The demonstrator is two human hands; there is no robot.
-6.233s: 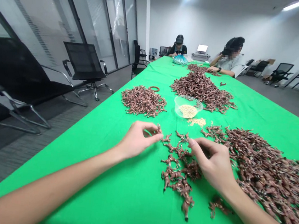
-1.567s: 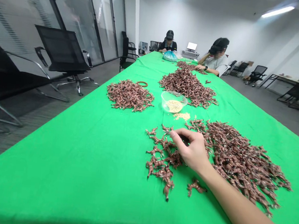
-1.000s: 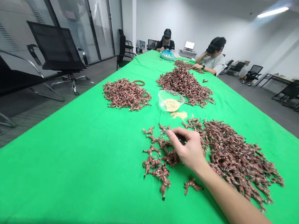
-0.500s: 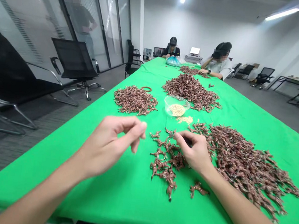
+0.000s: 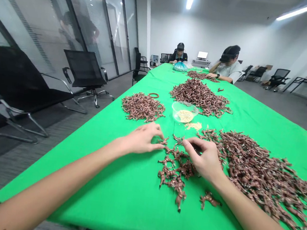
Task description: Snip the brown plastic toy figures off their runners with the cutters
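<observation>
My left hand (image 5: 145, 139) rests low over the table, thumb and forefinger apart on either side of a small brown animal figurine (image 5: 164, 142). Whether the fingertips press on it, I cannot tell. With thumb and forefinger together, my right hand (image 5: 205, 159) pinches the end of another brown animal figurine (image 5: 177, 138); its other fingers are curled out of sight. Below and between the hands lies a loose cluster of figurines (image 5: 173, 175). One single figurine (image 5: 209, 199) lies apart, near my right forearm.
A large figurine heap (image 5: 259, 173) spreads at right, another heap (image 5: 199, 96) behind, a smaller one (image 5: 143, 107) at left beside a brown ring (image 5: 153, 95). A clear bowl (image 5: 174, 111) holds pale grains, with spilled grains (image 5: 193, 125) beside it. Two people sit at the far end.
My left hand has come down and to the right, from above the cloth to the figurine, its fingers spreading. My right hand keeps its pinch in nearly the same spot. The view has shifted slightly.
</observation>
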